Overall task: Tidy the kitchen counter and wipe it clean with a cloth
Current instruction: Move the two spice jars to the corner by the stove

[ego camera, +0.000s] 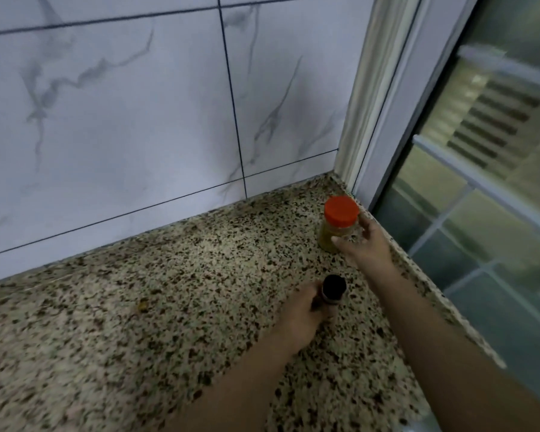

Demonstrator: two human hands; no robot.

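Observation:
A jar with an orange lid (pixel 340 217) and yellowish contents stands on the speckled granite counter (pixel 138 322) near the far right corner. My right hand (pixel 363 246) holds the jar, thumb across its front and fingers round its right side. Nearer to me, my left hand (pixel 300 313) grips a small bottle with a black cap (pixel 427 286), which stands upright on the counter. No cloth is in view.
A marble-tiled wall (pixel 138 120) backs the counter. A white window frame (pixel 387 120) and glass panes (pixel 480 229) run along the counter's right edge. A small brownish crumb (pixel 143 305) lies on the counter to the left of my hands.

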